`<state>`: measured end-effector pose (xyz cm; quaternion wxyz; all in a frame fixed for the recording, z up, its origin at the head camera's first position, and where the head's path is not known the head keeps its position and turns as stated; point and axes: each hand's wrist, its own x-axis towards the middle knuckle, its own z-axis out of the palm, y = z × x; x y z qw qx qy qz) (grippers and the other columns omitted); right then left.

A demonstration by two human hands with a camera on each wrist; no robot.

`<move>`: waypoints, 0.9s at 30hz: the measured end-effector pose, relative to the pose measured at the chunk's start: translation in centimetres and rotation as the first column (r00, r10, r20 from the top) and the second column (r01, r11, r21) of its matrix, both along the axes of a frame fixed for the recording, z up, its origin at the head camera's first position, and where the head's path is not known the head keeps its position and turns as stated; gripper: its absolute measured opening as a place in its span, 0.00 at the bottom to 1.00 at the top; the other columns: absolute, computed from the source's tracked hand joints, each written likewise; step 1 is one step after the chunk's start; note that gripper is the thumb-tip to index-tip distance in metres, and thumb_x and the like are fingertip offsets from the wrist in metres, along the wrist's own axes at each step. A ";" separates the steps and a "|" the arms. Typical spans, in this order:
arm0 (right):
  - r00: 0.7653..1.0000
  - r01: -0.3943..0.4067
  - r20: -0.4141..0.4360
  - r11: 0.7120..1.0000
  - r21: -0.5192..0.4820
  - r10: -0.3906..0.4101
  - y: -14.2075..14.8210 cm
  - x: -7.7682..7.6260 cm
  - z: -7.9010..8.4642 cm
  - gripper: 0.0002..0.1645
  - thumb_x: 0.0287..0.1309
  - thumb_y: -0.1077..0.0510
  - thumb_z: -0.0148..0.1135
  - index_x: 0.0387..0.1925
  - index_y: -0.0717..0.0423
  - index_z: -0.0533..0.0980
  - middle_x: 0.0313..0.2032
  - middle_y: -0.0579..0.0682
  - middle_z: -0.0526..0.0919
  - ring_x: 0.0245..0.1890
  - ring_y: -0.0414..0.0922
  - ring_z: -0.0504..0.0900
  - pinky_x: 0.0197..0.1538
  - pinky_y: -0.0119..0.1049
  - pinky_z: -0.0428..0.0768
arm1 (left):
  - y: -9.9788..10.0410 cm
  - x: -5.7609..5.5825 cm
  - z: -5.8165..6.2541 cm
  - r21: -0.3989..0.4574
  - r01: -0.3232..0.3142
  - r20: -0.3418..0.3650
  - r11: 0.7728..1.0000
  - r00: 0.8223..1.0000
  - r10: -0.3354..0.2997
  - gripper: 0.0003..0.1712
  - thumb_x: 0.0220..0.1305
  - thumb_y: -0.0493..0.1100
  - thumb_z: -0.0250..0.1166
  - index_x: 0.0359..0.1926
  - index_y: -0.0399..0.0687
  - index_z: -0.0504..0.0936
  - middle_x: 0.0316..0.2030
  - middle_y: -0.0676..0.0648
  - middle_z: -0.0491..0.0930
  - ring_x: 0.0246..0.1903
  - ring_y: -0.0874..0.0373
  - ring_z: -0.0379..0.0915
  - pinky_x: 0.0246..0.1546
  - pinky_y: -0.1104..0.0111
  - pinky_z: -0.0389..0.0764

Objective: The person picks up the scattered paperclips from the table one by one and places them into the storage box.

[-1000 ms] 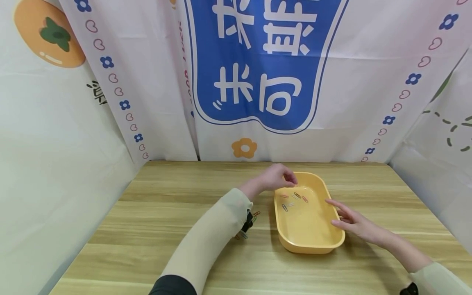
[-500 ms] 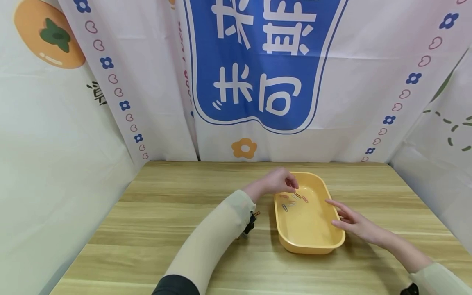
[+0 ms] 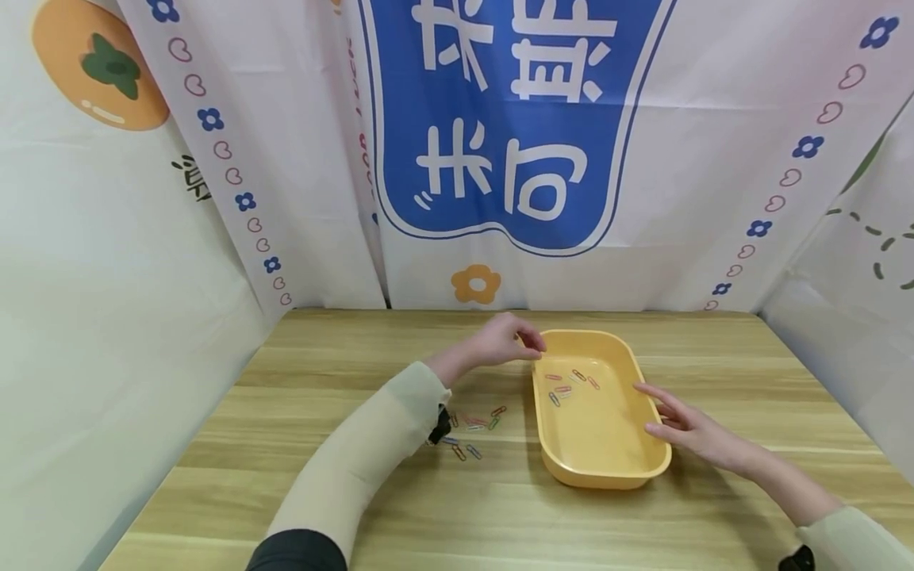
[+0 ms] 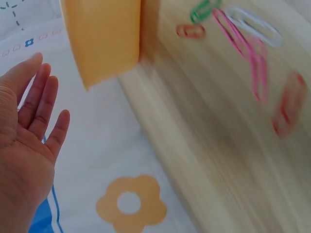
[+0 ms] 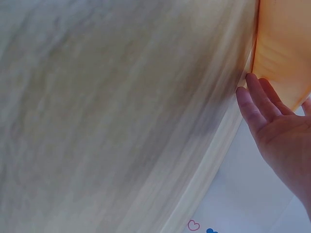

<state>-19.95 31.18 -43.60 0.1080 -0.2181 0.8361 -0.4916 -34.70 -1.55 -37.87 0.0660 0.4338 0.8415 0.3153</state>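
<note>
A yellow plastic tray [image 3: 600,432] stands on the table with several coloured paper clips [image 3: 563,389] lying in its far-left part. My left hand [image 3: 508,339] hovers just beside the tray's far-left rim. In the left wrist view that hand [image 4: 34,126] has its fingers extended and nothing in them. On the tray's right rim rest the fingers of my right hand [image 3: 689,428]. The right wrist view shows its fingertips [image 5: 250,80] against the outer wall, fairly straight. More paper clips [image 3: 474,423] lie loose on the table left of the tray, some partly behind the left wrist.
The wood-grain table [image 3: 307,381] reaches back to a printed cloth [image 3: 321,238] hanging behind it. Further cloth panels [image 3: 107,317] stand at both sides. The left sleeve [image 3: 357,460] crosses over the table's front middle.
My left hand has moved left, from over the tray to beside its rim. One more pink paper clip lies in the tray. The right hand stays at the rim.
</note>
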 end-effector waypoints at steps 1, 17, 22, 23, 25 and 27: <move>1.000 0.002 0.003 1.000 0.003 -0.002 0.0 0.0 0.0 0.38 0.70 0.62 0.53 0.72 0.66 0.46 0.62 0.83 0.56 0.58 0.71 0.67 0.49 0.27 0.75 | -0.5 0.1 0.1 -0.004 -0.008 -0.016 1.000 1.000 0.008 0.07 0.62 0.39 0.69 0.40 0.42 0.87 0.32 0.57 0.83 0.35 0.66 0.76 0.45 0.66 0.76; 1.000 -0.018 0.006 1.000 -0.017 0.019 0.1 -0.2 -0.1 0.38 0.70 0.62 0.53 0.72 0.67 0.46 0.61 0.84 0.57 0.58 0.71 0.67 0.48 0.28 0.76 | -9.5 2.3 -0.2 -0.020 -0.012 0.043 1.000 0.999 0.012 0.03 0.62 0.36 0.68 0.37 0.44 0.86 0.33 0.53 0.83 0.34 0.64 0.76 0.48 0.58 0.77; 1.000 -0.028 0.012 0.999 -0.022 0.029 0.2 -0.2 0.0 0.38 0.70 0.62 0.53 0.72 0.68 0.45 0.60 0.84 0.58 0.57 0.70 0.68 0.48 0.29 0.77 | -11.6 3.4 -1.5 -0.042 0.025 0.108 0.999 0.994 -0.020 0.04 0.61 0.32 0.67 0.37 0.38 0.85 0.34 0.47 0.84 0.35 0.63 0.77 0.48 0.53 0.77; 0.999 -0.029 0.014 0.999 -0.023 0.029 0.2 -0.2 0.0 0.38 0.70 0.62 0.53 0.72 0.67 0.45 0.60 0.84 0.58 0.57 0.70 0.68 0.48 0.29 0.77 | -11.9 3.6 -1.8 -0.056 0.024 0.120 0.998 0.993 -0.017 0.04 0.61 0.32 0.67 0.38 0.38 0.85 0.34 0.48 0.84 0.35 0.63 0.77 0.48 0.53 0.77; 0.999 -0.029 0.014 0.999 -0.022 0.030 0.2 -0.2 -0.1 0.38 0.70 0.62 0.53 0.72 0.67 0.45 0.60 0.84 0.58 0.57 0.69 0.69 0.48 0.29 0.77 | -12.3 4.0 -2.4 -0.079 0.031 0.135 0.996 0.991 -0.020 0.05 0.60 0.33 0.68 0.38 0.38 0.84 0.34 0.49 0.84 0.35 0.63 0.77 0.48 0.54 0.78; 1.000 -0.029 0.008 0.999 -0.020 0.030 0.2 -0.2 -0.1 0.38 0.70 0.62 0.53 0.72 0.67 0.45 0.60 0.84 0.59 0.57 0.69 0.69 0.48 0.29 0.77 | -12.6 4.4 -2.7 -0.107 0.026 0.141 0.994 0.990 -0.010 0.05 0.60 0.34 0.68 0.38 0.40 0.85 0.34 0.50 0.84 0.36 0.63 0.77 0.47 0.57 0.78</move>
